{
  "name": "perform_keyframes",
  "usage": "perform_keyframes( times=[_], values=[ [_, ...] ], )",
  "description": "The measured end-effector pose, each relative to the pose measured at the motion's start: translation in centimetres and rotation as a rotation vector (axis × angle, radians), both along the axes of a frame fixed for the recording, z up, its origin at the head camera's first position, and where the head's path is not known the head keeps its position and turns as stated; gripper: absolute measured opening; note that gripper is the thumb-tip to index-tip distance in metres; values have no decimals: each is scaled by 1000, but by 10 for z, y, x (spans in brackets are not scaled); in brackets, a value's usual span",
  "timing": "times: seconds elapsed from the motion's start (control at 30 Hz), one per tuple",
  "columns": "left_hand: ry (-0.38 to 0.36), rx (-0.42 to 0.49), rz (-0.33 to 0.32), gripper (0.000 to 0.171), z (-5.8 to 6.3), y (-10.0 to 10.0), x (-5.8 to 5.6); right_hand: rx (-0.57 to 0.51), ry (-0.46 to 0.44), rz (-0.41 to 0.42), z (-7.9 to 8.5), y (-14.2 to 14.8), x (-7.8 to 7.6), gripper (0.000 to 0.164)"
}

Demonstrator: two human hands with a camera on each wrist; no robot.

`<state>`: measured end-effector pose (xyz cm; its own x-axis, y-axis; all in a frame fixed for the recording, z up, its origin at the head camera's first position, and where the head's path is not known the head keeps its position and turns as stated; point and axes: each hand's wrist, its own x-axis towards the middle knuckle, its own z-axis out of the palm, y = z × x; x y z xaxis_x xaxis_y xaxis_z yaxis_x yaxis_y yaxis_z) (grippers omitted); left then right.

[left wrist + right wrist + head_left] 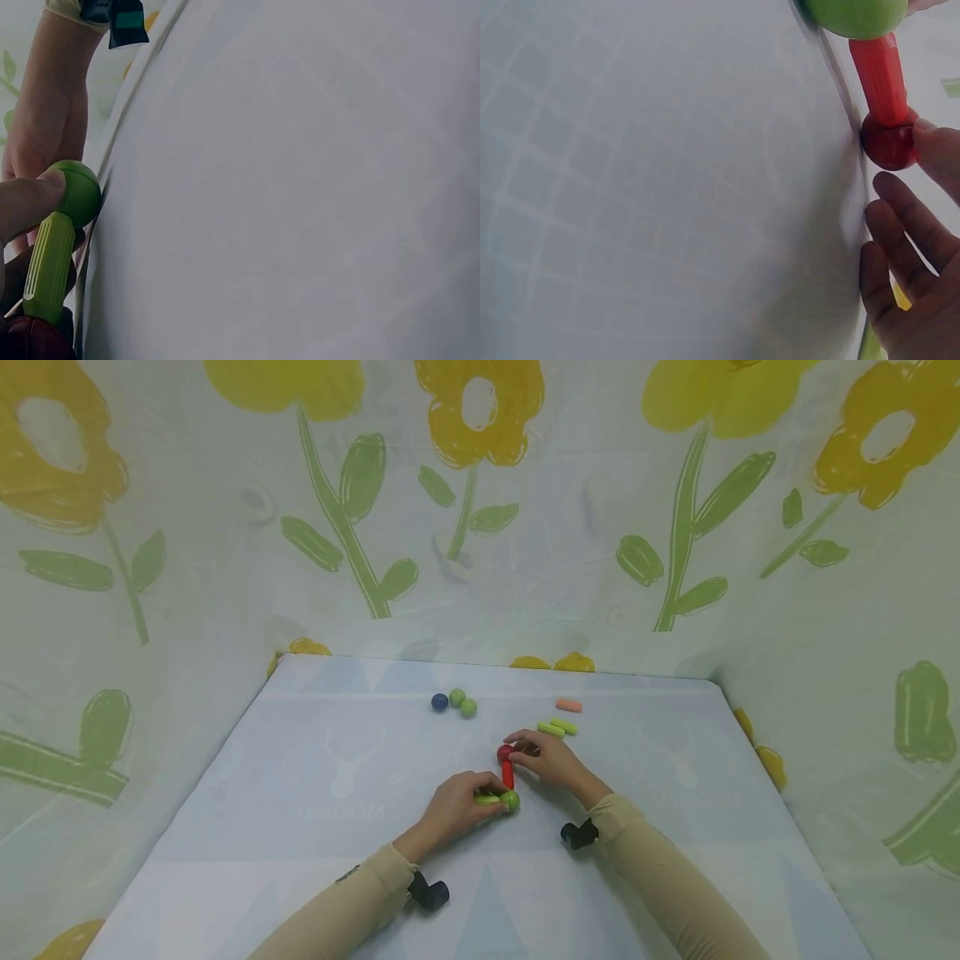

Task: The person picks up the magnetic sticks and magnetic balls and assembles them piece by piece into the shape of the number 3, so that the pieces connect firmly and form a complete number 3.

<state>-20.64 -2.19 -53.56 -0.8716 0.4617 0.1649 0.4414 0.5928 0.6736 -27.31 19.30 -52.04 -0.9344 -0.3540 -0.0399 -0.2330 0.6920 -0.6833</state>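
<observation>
My left hand (pixel 463 802) holds a green ball (pixel 510 801), its thumb on the ball in the left wrist view. A ridged yellow-green stick (pixel 49 266) joins this ball to a dark red ball (pixel 36 341), which the left hand hides in the head view. From the green ball a red stick (pixel 507 774) runs away from me to a red ball (pixel 505 752). My right hand (pixel 551 762) pinches that far ball; three of its fingers spread apart from it in the right wrist view.
Farther back on the table (pixel 420 743) lie a dark blue ball (pixel 439 702) and two green balls (pixel 468 707). Beyond my right hand are two yellow-green sticks (pixel 564 725) and an orange stick (pixel 568 705). A flower-printed curtain (pixel 555 568) surrounds the table.
</observation>
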Motion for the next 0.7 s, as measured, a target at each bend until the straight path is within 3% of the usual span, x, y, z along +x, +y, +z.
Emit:
perform_keyframes(
  times=[0.37,0.7],
  values=[
    [-12,4,-3,20,0,0,0,19,-11,-55,8,-4,-6,28],
    [-1,0,-5,18,2,0,2,56,16,-74,15,-10,-32,33]
  ],
)
